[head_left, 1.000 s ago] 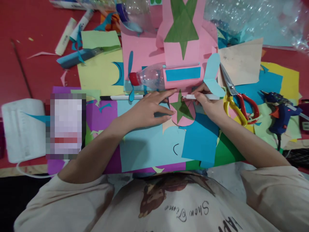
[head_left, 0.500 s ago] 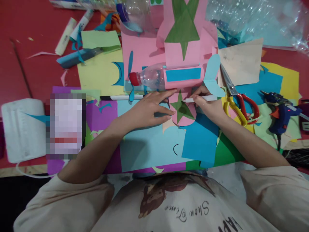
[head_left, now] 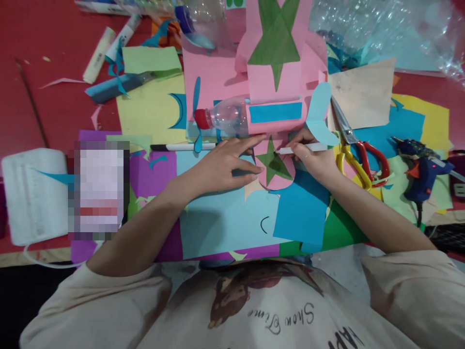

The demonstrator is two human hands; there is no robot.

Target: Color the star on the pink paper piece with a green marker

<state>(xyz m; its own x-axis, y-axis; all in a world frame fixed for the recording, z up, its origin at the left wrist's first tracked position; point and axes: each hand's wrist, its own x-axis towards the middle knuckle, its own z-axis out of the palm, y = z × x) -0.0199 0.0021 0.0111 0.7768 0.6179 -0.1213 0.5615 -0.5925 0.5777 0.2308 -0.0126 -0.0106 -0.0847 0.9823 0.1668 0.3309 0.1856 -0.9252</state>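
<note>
My right hand (head_left: pixel 308 152) is closed around a white marker (head_left: pixel 313 147), its tip at the upper right of a green star (head_left: pixel 275 169). The star lies on a rounded pink paper piece (head_left: pixel 290 181) that joins the pink wrap around a plastic bottle (head_left: pixel 228 116) with a red cap. Fingers spread, my left hand (head_left: pixel 228 165) rests on the left edge of that pink piece. Just behind it lies a second white marker (head_left: pixel 192 147) with a black cap. A light blue paper shape (head_left: pixel 319 109) stands out from the bottle's right end.
Scissors (head_left: pixel 350 133) with red handles and yellow-handled pliers lie right of my right hand. Farther right is a blue glue gun (head_left: pixel 423 177). Paper offcuts cover much of the red table (head_left: pixel 43 106). At the left are a white box-shaped device (head_left: pixel 34 196) and a blurred-out phone-like object (head_left: pixel 101 184).
Almost nothing differs. Both hands, the marker and the pink piece with the star stay in the same place.
</note>
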